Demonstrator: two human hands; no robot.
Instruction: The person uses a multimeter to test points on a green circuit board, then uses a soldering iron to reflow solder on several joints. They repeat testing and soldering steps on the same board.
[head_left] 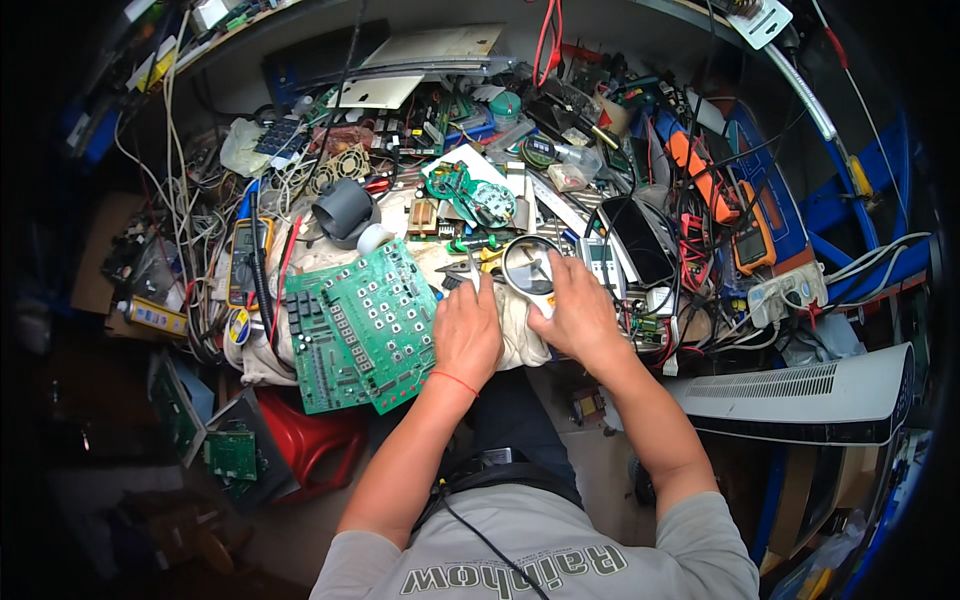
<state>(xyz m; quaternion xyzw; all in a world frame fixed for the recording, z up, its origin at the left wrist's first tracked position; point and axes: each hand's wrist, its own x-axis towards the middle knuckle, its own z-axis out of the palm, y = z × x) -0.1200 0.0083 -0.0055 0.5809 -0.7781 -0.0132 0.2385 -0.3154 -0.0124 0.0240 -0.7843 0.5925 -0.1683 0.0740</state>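
Observation:
My right hand (585, 315) is closed around the short white handle of a round magnifying glass (530, 266). Something dark shows through its lens. Just left of it, my left hand (467, 328) has its fingers drawn together around a thin grey pointed tool (473, 264), whose exact kind is unclear. Yellow-handled pliers (490, 257) and a green-handled screwdriver (472, 244) lie past my fingertips. Two overlapping green circuit boards (385, 320), with push buttons and a row of digit displays, sit beside my left wrist on a pale cloth (268, 362).
A multimeter (250, 265) stands at left, with orange meters (752, 240) at right. Loose cables, a grey pipe fitting (345, 210) and piled boards crowd the bench. A white slatted casing (790, 395) juts out lower right; a red stool (310, 440) is below left.

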